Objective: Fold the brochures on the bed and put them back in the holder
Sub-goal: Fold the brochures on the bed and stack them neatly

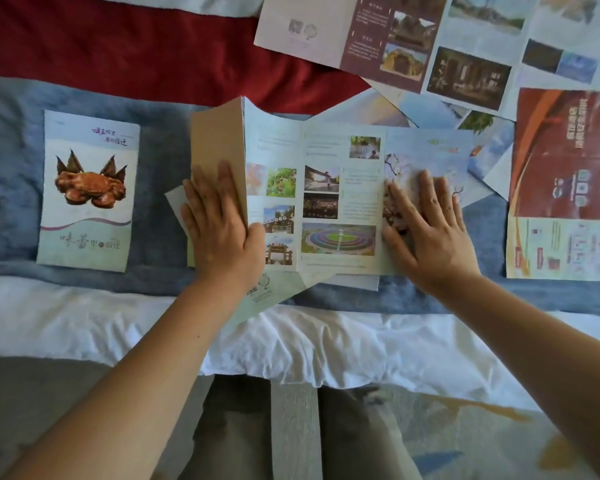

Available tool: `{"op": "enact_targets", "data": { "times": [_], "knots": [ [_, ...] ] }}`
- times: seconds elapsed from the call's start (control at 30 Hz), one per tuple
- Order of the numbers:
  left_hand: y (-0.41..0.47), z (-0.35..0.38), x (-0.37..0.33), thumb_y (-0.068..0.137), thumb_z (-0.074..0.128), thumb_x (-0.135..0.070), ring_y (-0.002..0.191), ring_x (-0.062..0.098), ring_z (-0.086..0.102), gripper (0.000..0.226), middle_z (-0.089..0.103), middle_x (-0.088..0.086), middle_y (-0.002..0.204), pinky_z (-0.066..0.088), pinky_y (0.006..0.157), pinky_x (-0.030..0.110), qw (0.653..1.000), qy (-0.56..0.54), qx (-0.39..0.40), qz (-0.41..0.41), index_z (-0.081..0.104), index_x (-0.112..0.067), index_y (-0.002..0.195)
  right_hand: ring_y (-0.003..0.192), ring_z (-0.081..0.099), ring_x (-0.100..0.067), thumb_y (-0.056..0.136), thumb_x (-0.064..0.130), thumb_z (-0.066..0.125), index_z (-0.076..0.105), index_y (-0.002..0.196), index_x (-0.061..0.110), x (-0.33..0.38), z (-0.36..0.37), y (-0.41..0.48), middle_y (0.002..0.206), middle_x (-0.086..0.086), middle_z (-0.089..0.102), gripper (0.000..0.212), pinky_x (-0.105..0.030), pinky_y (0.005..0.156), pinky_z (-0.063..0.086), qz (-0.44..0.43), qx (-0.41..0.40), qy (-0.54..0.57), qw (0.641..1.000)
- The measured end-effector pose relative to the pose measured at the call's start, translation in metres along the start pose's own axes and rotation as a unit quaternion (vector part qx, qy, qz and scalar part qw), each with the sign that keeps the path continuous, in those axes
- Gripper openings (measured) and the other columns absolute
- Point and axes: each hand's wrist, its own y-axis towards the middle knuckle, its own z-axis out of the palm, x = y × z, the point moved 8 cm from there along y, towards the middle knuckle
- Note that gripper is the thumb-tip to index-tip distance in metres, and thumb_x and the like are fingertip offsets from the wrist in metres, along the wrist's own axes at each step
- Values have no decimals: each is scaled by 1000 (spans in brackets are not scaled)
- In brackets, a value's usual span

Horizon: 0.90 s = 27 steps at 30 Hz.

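A partly folded brochure [326, 188] with small photos lies in the middle of the bed. Its tan left panel is turned over, and my left hand [219, 223] presses flat on that panel with the thumb at the fold. On the brochure's pale blue right panel my right hand [426, 230] lies flat with spread fingers. A folded brochure with a crab picture [87, 192] rests on the blue blanket to the left. No holder is in view.
Open brochures lie at the back right: a maroon-and-photo one [413, 39] and a red-orange one [565, 181]. More sheets sit under the middle brochure. A red blanket [136, 46] lies behind, a white sheet [326, 341] marks the bed's near edge, and my legs stand below.
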Motion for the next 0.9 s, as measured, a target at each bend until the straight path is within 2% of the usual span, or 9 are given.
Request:
{"op": "enact_targets", "data": {
  "times": [0.1, 0.2, 0.37, 0.6, 0.73, 0.9],
  "knots": [
    [-6, 7, -25, 90, 32, -36, 154, 35, -19, 85, -23, 18, 165, -8, 123, 56, 1000, 3, 22, 21, -13, -20, 161, 158, -17, -25, 103, 63, 30, 2, 164, 40, -6, 0, 0, 173, 1, -9, 72, -47, 129, -1, -24, 7, 46, 999],
    [-10, 13, -46, 89, 34, -33, 153, 35, -20, 87, -24, 18, 165, -9, 122, 58, 999, -4, 32, 40, -12, -17, 161, 159, -12, -25, 100, 63, 33, 9, 166, 27, -21, -4, -4, 173, -6, -6, 79, -50, 129, 1, -33, -4, -5, 999],
    [-13, 31, -81, 83, 38, -35, 154, 34, -18, 93, -22, 16, 166, -6, 122, 60, 996, 8, 57, 67, -9, -14, 161, 159, -13, -26, 99, 72, 25, 4, 166, 33, -37, -3, -13, 173, -9, -7, 80, -50, 128, -4, -9, -1, -16, 1000],
    [-19, 62, -117, 82, 38, -35, 155, 33, -15, 94, -18, 13, 168, -4, 122, 63, 992, 54, 57, 99, -6, -8, 161, 158, -14, -28, 101, 71, 24, 1, 166, 32, -39, 2, -14, 173, -10, -9, 79, -50, 128, -4, -12, -9, -15, 1000],
    [-22, 83, -129, 82, 38, -38, 155, 32, -13, 96, -14, 11, 169, 0, 122, 64, 986, 106, 64, 110, -8, -11, 161, 159, -11, -31, 102, 69, 25, 5, 166, 28, -38, 3, -14, 172, -13, -7, 79, -52, 127, -6, -14, -25, -15, 999],
    [-16, 102, -138, 87, 40, -44, 155, 34, -11, 93, -11, 12, 169, -1, 120, 67, 987, 127, 48, 86, -8, -14, 161, 159, -6, -34, 103, 66, 29, 13, 166, 24, -39, 3, -14, 172, -16, 0, 77, -52, 127, -5, -24, -53, 8, 998]
  ]
}}
